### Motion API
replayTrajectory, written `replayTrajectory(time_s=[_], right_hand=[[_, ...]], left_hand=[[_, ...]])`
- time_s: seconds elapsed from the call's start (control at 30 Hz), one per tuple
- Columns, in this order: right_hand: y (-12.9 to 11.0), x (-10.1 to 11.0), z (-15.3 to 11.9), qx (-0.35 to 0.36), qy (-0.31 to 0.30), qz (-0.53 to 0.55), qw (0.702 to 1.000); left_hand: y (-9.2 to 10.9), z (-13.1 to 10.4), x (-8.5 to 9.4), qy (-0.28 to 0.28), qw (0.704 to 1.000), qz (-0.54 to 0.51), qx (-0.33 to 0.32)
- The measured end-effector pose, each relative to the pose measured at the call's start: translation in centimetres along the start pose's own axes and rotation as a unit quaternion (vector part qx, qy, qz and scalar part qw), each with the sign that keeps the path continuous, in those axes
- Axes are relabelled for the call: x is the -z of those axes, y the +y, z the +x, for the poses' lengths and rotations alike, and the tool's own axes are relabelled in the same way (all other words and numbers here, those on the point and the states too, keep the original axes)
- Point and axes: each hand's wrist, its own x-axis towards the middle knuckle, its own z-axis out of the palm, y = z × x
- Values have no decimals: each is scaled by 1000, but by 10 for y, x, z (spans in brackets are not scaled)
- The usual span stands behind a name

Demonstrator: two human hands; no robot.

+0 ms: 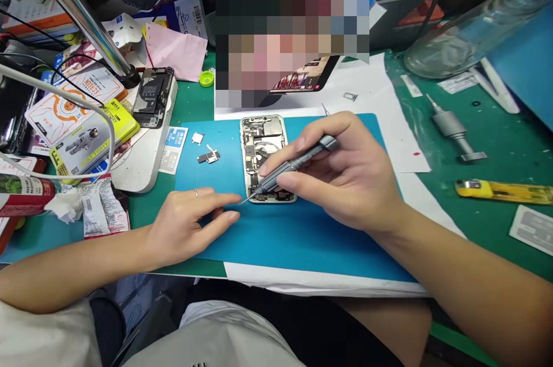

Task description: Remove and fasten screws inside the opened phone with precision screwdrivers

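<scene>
An opened phone (264, 145) lies on a blue mat (276, 240), its inner parts showing. My right hand (341, 174) holds a dark grey screwdriver (287, 169) slantwise over the phone. The driver's thin tip points down and left, just off the phone's lower left corner. Beside that tip is the index fingertip of my left hand (196, 223); its thumb and index finger are apart, and nothing shows between them. Small metal parts (209, 154) and a silver shield piece (197, 137) rest on the mat left of the phone.
Battery boxes (93, 136), a white cable and another opened phone (153, 96) crowd the left. Behind stand a partly blurred screen (306, 76) and a glass jar (458, 38). At right lie a grey tool (453, 125) and a yellow cutter (503, 190).
</scene>
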Motion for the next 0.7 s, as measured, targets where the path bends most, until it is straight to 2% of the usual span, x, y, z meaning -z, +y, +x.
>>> replayTrajectory(time_s=[0.3, 0.7], right_hand=[[1, -3, -1, -27, -30, 20, 999], [4, -2, -5, -3, -48, 3, 999]], left_hand=[[-3, 1, -1, -6, 999, -17, -33], [-5, 3, 0, -18, 999, -17, -42]])
